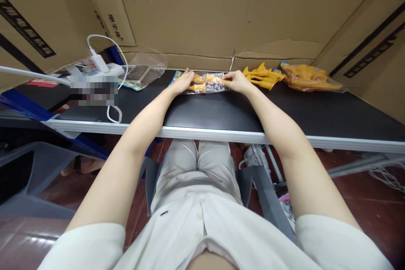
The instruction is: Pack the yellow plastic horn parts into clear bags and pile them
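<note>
A clear plastic bag (210,89) with a colourful end and orange-yellow plastic pieces (199,87) inside lies flat on the black tabletop in front of me. Over its left end, my left hand (182,82) grips the bag, its fingers partly hidden. At the bag's right end, my right hand (238,81) is closed in a pinch on an orange-yellow plastic piece at the bag's edge. How far that piece sits inside the bag I cannot tell. Just right of this hand rest several loose orange-yellow plastic pieces (264,76), some with pointed ends.
Farther right lies a filled bag of orange-yellow parts (308,76). Leftward are another clear bag (142,71), a white power strip (107,71) with a charger (100,62), and a looping cable. Cardboard walls (190,12) enclose the black table (215,112); its metal edge (215,134) faces me.
</note>
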Demonstrator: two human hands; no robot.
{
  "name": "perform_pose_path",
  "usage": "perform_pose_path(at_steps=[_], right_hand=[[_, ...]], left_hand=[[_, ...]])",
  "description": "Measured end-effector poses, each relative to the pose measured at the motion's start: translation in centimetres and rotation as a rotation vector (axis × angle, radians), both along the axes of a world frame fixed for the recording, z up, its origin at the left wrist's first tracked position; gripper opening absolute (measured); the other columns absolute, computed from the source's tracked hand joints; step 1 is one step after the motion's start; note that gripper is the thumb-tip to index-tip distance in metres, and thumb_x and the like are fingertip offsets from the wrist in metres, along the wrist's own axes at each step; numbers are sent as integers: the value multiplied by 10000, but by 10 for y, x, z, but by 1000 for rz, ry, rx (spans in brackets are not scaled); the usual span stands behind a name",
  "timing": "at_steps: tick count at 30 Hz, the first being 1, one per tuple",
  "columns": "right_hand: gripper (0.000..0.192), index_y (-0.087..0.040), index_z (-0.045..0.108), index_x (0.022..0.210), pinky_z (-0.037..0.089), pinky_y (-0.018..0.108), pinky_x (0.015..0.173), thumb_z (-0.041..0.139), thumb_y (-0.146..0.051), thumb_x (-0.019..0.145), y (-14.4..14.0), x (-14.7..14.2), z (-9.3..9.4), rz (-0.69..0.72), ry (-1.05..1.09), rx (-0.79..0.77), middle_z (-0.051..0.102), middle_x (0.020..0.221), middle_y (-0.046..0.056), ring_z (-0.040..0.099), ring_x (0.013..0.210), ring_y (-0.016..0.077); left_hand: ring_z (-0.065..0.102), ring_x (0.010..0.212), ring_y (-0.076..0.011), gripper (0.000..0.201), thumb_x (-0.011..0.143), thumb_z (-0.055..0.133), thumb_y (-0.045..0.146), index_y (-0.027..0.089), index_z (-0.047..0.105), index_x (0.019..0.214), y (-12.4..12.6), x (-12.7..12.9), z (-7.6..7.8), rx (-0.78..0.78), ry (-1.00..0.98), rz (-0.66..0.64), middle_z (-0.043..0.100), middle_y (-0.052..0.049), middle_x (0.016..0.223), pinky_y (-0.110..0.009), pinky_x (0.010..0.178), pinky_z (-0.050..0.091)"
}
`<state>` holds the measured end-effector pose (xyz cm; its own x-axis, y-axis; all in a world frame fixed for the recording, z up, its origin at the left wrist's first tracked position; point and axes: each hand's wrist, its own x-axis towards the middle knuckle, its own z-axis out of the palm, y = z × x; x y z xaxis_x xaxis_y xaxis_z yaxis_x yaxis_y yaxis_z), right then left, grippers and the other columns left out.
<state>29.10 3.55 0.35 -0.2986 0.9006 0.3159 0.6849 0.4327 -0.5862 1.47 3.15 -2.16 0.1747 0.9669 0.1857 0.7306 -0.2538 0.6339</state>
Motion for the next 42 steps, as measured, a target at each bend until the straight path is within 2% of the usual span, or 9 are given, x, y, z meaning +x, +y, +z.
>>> perform_pose_path(at_steps=[10,14,18,23,27,31,34,37,42], right_hand=[[181,-166,828,952,627,457,1070,848,-243,789,-12,-17,0,25,-49,-52,840,1002,93,783,1102,333],[221,-190,804,926,631,443,1094,901,-217,730,-23,-26,2,90,79,-121,849,1073,96,779,1162,319],[208,-177,796,976,625,423,1111,819,-168,770,-25,-27,3,71,170,-106,852,1136,99,784,1157,281],[107,-181,760,867,637,462,1069,708,-135,785,-17,-17,3,-119,-68,-42,812,934,93,773,1059,309],[183,-163,780,916,656,426,955,699,-131,756,-22,-16,3,-24,55,-199,771,833,56,737,877,245],[156,-163,797,911,654,410,941,752,-153,762,-27,-19,4,22,166,-248,748,781,33,728,851,227],[122,-175,803,916,656,430,975,780,-172,796,-21,-15,7,-2,116,-200,804,887,66,753,919,253],[216,-173,836,1053,629,477,1089,706,-155,882,-12,1,13,-79,-58,-57,847,1110,131,777,1130,310],[461,-78,795,1377,530,579,1235,559,-86,982,-8,42,20,-410,-423,95,766,1429,256,695,1426,412]], left_hand=[[108,1800,-195,712,1208,186,501,178,379,1812,-10,7,5,-8,45,22,244,-83,1920,-349,1440,105],[117,1802,-209,686,1209,225,492,206,386,1812,-11,6,6,2,41,32,255,-78,1920,-366,1443,100],[125,1800,-208,674,1196,275,426,171,376,1812,-17,9,10,-15,34,72,252,-95,1917,-357,1443,79],[144,1793,-200,673,1197,204,372,163,351,1820,-26,10,16,-21,-14,62,241,-87,1912,-370,1438,164],[172,1789,-200,685,1212,181,430,157,378,1809,-21,6,14,-2,-11,74,281,-94,1900,-359,1440,174],[202,1789,-226,765,1200,136,574,194,445,1787,-14,1,11,14,-8,95,332,-79,1883,-397,1449,191],[205,1790,-248,803,1186,142,617,180,486,1765,-14,-4,10,26,14,85,350,-92,1878,-395,1448,187],[191,1792,-271,786,1173,222,644,193,522,1742,-16,-9,11,43,81,55,325,-89,1892,-393,1445,168],[157,1797,-294,745,1166,243,583,224,459,1782,-20,-11,14,-29,181,69,225,-80,1923,-447,1448,154]])
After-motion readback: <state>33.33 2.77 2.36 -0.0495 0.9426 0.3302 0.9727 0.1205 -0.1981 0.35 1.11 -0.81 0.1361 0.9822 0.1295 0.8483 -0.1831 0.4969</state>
